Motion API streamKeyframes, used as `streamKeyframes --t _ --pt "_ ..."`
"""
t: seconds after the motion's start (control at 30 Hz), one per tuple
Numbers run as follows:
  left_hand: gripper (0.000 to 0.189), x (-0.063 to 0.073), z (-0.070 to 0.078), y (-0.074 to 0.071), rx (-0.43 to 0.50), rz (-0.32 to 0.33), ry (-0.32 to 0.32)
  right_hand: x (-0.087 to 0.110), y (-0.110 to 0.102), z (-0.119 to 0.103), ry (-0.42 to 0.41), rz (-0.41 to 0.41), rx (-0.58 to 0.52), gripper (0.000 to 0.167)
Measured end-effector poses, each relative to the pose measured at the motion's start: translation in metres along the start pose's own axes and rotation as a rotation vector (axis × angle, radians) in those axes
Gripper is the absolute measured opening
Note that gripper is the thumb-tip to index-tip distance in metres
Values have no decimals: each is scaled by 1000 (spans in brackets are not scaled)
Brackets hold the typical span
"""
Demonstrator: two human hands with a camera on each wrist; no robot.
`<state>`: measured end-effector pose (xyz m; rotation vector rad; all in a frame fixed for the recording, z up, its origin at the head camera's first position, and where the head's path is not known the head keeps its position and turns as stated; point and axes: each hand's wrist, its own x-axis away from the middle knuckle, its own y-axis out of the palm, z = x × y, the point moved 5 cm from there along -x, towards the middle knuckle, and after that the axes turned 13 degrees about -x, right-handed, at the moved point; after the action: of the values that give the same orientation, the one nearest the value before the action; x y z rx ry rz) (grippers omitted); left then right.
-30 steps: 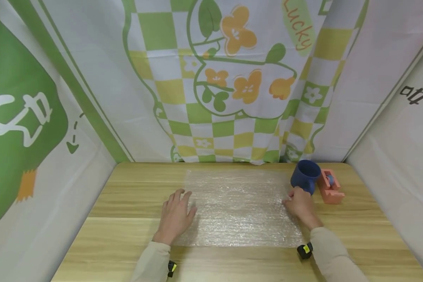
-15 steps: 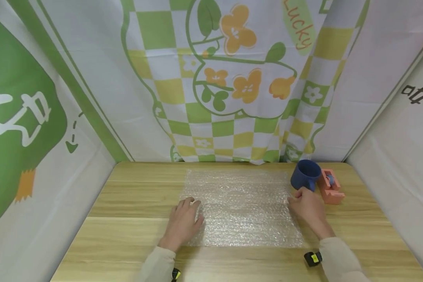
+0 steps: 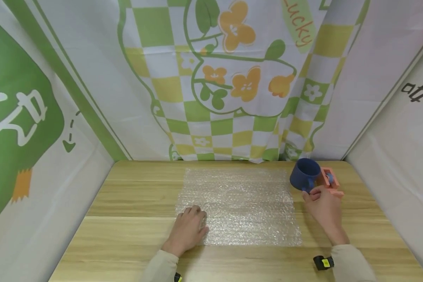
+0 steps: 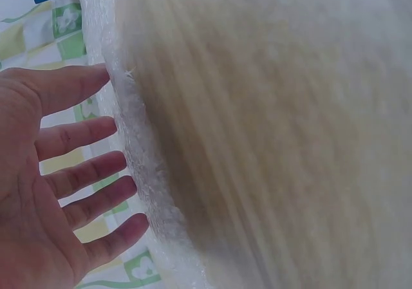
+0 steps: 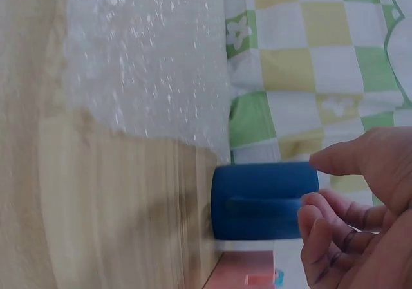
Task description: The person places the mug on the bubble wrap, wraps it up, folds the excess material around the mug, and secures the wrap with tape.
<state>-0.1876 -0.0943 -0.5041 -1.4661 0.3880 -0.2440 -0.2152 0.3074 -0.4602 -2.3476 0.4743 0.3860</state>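
At the near side, a light sleeve was noted on each arm, and a small black device with a yellow mark was seen at the right wrist. The wood-grained table was recorded beneath both arms. The left hand was found open, palm down over the near left edge of the bubble wrap, with nothing gripped; whether the sheet was pressed could not be established. The bubble wrap was laid flat across the middle of the table. The right hand was observed just before the mug, to the right of the sheet; its fingers were loosely bent, a gap was left between thumb and fingers, and no object was held. Contact with the mug could not be confirmed. The blue mug was stood upright just beside the far right part of the sheet, its handle turned toward the right hand. A salmon-coloured tape dispenser was placed just right of the mug and was partly hidden by the right hand. Beyond the table, a checked, flower-printed curtain was hung.
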Motion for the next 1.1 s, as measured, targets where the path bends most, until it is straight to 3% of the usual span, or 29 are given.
streamKeyframes --t 0.2,0.43,0.6,0.73,0.83,1.1 --pt "39 0 0 0 0 7 -4 -9 -7 11 150 1 -33 44" --pt "40 0 -1 2 12 7 -4 -19 4 27 305 -105 -119 65" --pt "43 -1 -2 6 9 -11 -4 -22 17 42 478 -187 -444 70" --pt "43 -1 -3 7 18 -21 -7 -23 25 51 640 -236 -840 55" --pt "43 -2 -3 5 24 -22 -8 -23 26 52 746 -232 -1005 42" --pt "42 -2 -4 4 31 -26 -17 -25 27 51 788 -229 -961 38"
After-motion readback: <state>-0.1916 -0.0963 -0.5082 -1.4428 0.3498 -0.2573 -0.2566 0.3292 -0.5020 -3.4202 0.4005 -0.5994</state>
